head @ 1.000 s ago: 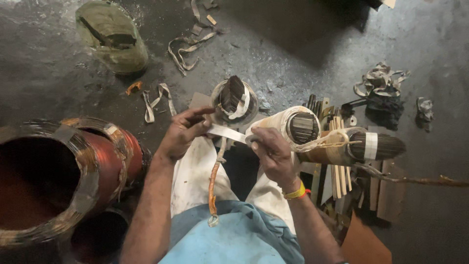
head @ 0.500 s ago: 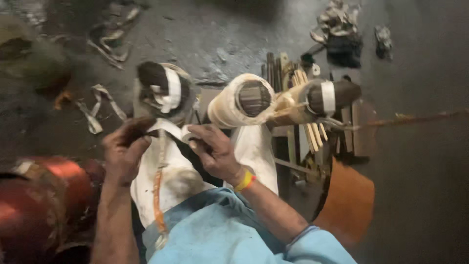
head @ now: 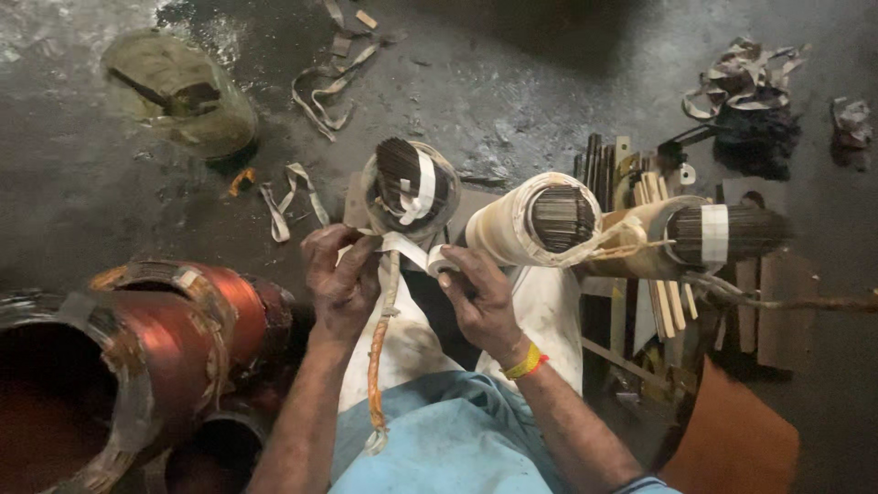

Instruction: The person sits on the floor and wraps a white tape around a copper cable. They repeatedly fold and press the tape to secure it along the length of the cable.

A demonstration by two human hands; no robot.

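Observation:
My left hand [head: 340, 273] pinches the end of a white cloth tape strip [head: 405, 249] just below a paper-wrapped core limb [head: 410, 190] with dark laminations. My right hand [head: 477, 297], with a yellow band at the wrist, holds the small tape roll [head: 443, 261] at the strip's other end. The strip is stretched between both hands. An orange sleeved lead [head: 376, 352] hangs down from the limb over the white wrapped body [head: 410, 352]. A second wrapped limb [head: 538, 220] and a third limb [head: 704, 238] lie to the right.
Copper coils [head: 174, 320] stand at the lower left. A dirty round tin [head: 178, 91] sits at the upper left. Tape scraps [head: 293, 197] litter the dark floor. Wooden sticks [head: 663, 306] and a rag pile [head: 750, 101] are on the right, an orange sheet [head: 732, 439] at the lower right.
The view has swung back to the left, bringing the copper coils and tin into sight. Both hands have risen toward the left limb with the tape stretched between them.

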